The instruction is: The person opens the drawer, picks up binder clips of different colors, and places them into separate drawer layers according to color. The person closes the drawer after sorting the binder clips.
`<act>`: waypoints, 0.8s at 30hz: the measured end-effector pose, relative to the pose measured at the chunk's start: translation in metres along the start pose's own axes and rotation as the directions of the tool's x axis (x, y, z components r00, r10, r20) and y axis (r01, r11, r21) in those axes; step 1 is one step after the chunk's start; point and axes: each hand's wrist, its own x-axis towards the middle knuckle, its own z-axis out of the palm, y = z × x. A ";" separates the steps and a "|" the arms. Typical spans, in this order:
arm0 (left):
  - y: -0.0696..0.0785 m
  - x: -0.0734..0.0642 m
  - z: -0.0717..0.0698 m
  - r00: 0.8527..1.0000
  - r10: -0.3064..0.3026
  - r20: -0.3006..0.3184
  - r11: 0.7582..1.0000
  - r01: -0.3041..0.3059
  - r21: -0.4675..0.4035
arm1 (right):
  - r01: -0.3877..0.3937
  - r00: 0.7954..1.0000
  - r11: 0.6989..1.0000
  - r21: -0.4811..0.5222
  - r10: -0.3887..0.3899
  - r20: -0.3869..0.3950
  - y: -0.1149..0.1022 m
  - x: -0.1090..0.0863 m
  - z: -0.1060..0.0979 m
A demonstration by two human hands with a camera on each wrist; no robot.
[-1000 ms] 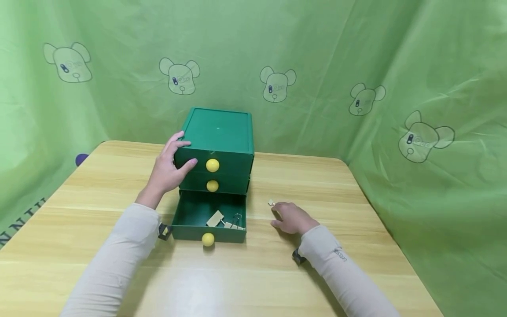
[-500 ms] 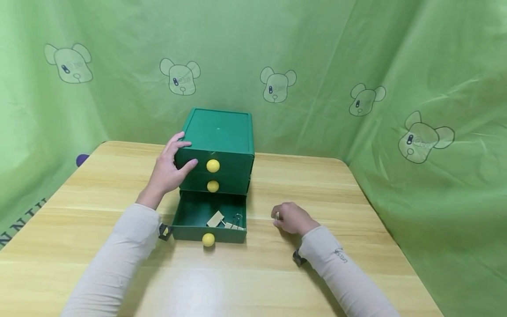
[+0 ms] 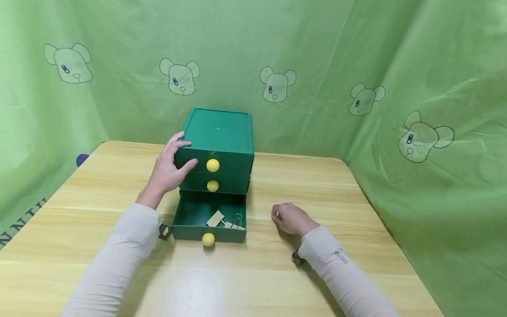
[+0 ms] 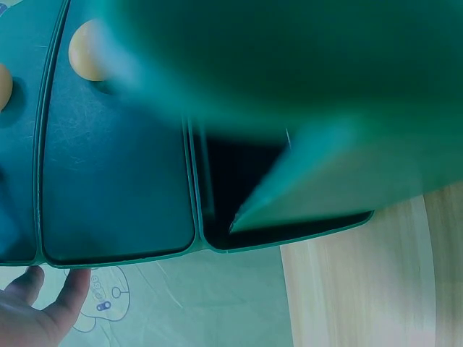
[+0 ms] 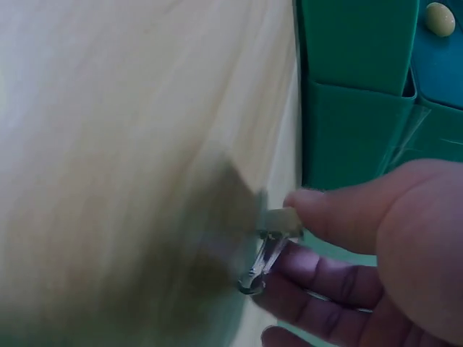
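Note:
My left hand (image 3: 168, 169) rests on the top left corner of a green drawer cabinet (image 3: 217, 130). Its thumb lies on the front, the other fingers along the top edge and side. My right hand (image 3: 292, 218) is low over the table, right of the cabinet, and pinches a small binder clip (image 5: 281, 223) between thumb and fingers. In the head view the hand hides that clip. The cabinet's bottom drawer (image 3: 198, 232) is pulled out. In it lie a larger pale binder clip (image 3: 215, 219) and at least one smaller clip (image 3: 233, 226).
Yellow round knobs (image 3: 212, 165) stick out from the drawer fronts; the upper two drawers are closed. The wooden table (image 3: 309, 180) reaches back to a green curtain (image 3: 229, 53) with bear-head prints.
The small clip that lay on the table by the right fingertips is now pinched in my right hand, whose fingers have drawn in. The left hand stays where it was.

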 end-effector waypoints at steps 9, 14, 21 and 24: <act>0.000 0.000 0.000 1.000 -0.003 -0.002 1.000 0.003 0.000 | 0.039 0.998 0.999 -0.013 -0.039 -0.047 -0.004 0.003 -0.002; 0.000 0.001 0.000 1.000 0.000 -0.003 1.000 0.000 -0.002 | 0.055 0.996 0.998 -0.008 -0.055 -0.073 -0.010 0.004 -0.006; 0.000 0.000 0.000 1.000 0.006 -0.006 1.000 -0.006 -0.001 | 0.073 0.992 0.996 0.047 -0.068 -0.102 -0.021 0.007 -0.010; 0.000 0.000 0.000 1.000 0.008 -0.007 1.000 -0.008 -0.003 | 0.103 0.987 0.993 0.061 -0.094 -0.127 -0.025 0.007 -0.011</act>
